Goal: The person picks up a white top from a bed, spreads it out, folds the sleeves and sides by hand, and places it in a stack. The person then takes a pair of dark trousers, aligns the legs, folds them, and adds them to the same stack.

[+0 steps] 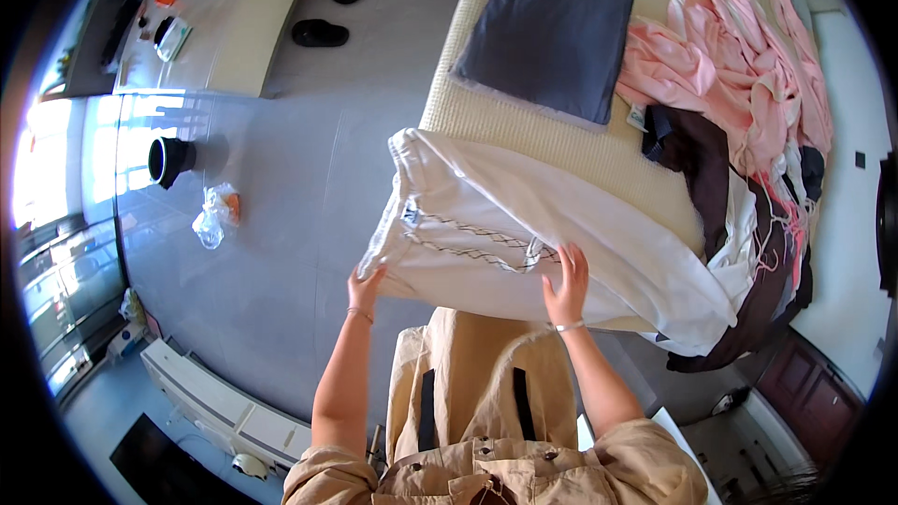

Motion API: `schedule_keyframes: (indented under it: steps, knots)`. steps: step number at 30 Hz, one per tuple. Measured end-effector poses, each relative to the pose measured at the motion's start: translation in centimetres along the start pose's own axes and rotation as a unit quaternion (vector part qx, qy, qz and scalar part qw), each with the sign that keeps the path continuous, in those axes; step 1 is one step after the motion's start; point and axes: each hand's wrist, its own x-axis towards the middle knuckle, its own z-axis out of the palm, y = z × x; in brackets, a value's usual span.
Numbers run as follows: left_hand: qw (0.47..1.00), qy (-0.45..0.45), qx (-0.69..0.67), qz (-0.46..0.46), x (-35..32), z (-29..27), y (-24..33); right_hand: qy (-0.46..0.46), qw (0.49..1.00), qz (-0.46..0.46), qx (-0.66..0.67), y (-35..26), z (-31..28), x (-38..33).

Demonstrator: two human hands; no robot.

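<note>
A pair of white trousers (599, 234) with an elastic waist and a long patterned drawstring (486, 257) lies spread across the near end of the bed (510, 112). My left hand (365, 288) is closed on the near corner of the waistband, which sticks out past the bed's left edge. With fingers stretched out, my right hand (567, 285) rests against the trouser fabric just right of the drawstring's looped end. The legs run off to the right and reach the heap of clothes there.
Farther up the bed lies a folded dark grey cloth (561, 33). Pink fabric (730, 65) and a dark brown garment (706, 145) are piled at right. On the floor are black slippers (320, 33), a black bin (168, 161) and a plastic bag (215, 215). A cabinet (234, 28) stands far left.
</note>
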Motion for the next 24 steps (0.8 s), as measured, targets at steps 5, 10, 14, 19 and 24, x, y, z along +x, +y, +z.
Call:
schedule_keyframes:
  steps: [5, 10, 14, 19, 24]
  knots:
    - [0.997, 0.072, -0.004, 0.024, 3.4, -4.9, -2.2, -0.033, 0.992, 0.086, -0.087, 4.2, -1.3, -5.6]
    - [0.976, 0.014, 0.213, 0.042, 6.7, -4.4, 1.0, 0.042, 0.994, 0.076, -0.073, 5.8, -0.6, -3.3]
    - [0.962, -0.019, 0.235, 0.139, 9.5, 3.6, 7.4, 0.069, 0.991, 0.081, -0.076, 9.2, -1.4, -1.9]
    - [0.986, -0.036, 0.151, 0.067, 13.5, 7.8, 9.4, 0.087, 0.987, 0.132, -0.012, 9.8, -3.3, 2.2]
    - [0.987, -0.04, 0.042, 0.151, 15.2, 7.1, 10.1, 0.136, 0.983, 0.119, -0.028, 11.4, -6.1, 9.1]
